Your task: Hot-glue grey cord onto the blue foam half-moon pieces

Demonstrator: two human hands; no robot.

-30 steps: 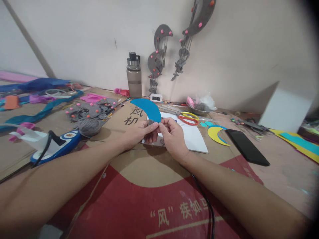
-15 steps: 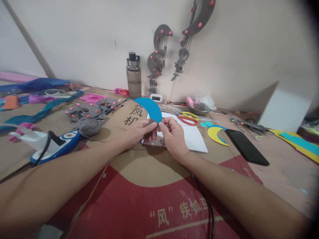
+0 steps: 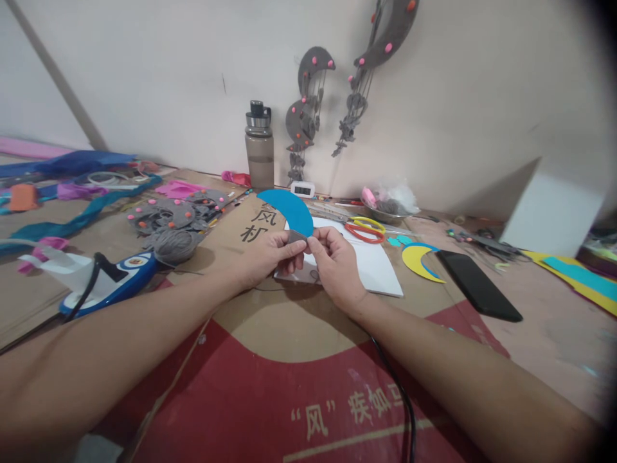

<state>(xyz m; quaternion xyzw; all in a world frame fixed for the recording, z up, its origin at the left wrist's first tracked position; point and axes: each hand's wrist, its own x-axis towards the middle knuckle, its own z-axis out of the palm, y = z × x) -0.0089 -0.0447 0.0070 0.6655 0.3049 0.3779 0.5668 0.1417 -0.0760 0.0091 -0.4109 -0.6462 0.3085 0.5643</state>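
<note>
Both hands meet at the lower end of a blue crescent-moon cutout (image 3: 289, 209), whose broad curve rises up and to the left. My left hand (image 3: 274, 258) pinches that end between thumb and fingers. Grey yarn (image 3: 295, 236) wraps the crescent there. Closed against the same tip, my right hand (image 3: 336, 263) has its thumb and forefinger touching the left fingertips. What lies between the fingertips is mostly hidden. Beneath the hands is a white pad of paper (image 3: 378, 270). A ball of grey yarn (image 3: 176, 244) sits to the left, with a strand running toward the hands.
Right of the paper are scissors (image 3: 365, 229), a yellow crescent (image 3: 419, 262) on a blue one, and a black phone (image 3: 477, 286). A power strip (image 3: 116, 283) with plugs lies left, near grey wrapped crescents (image 3: 164, 215). A water bottle (image 3: 260, 154) stands by the wall. Finished crescents (image 3: 313, 67) hang there.
The blue crescent has tipped very slightly to the left. Both hands stay in almost the same place and keep their grip.
</note>
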